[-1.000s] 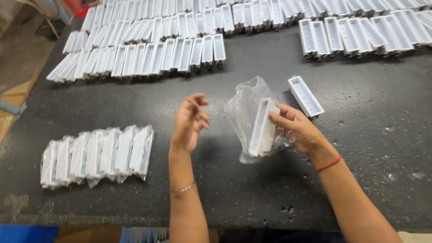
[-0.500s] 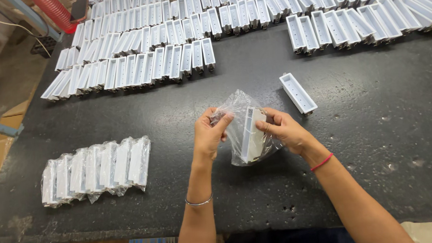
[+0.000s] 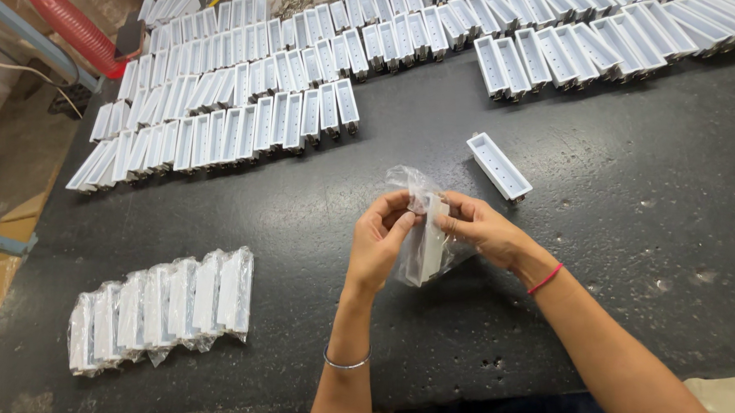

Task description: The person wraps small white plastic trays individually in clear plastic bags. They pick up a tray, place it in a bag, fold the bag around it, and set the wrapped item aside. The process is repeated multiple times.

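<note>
**Both hands close on a bagged white tray**

Where a second ago our left hand hung open and apart from the work, it has now come in to meet the right hand, and both grips are pinched shut on the top of one clear plastic bag. Half a second ago the left fingers were only arriving at the film; now thumb and forefinger of each hand nip it at the mouth, which we judge to mean the bagging of this piece is in its closing stage. Inside the bag stands a narrow white tray, long and box-like, held nearly upright above the dark worktop, the crinkled film bunched loose around it. A red band circles our right wrist, a thin metal bangle the left. Just beyond the right hand lies a single open tray, unbagged, its hollow side up. Well to the left sits a row of bagged trays, laid side by side. Along the far edge run rows of bare trays, packed closely.
</note>
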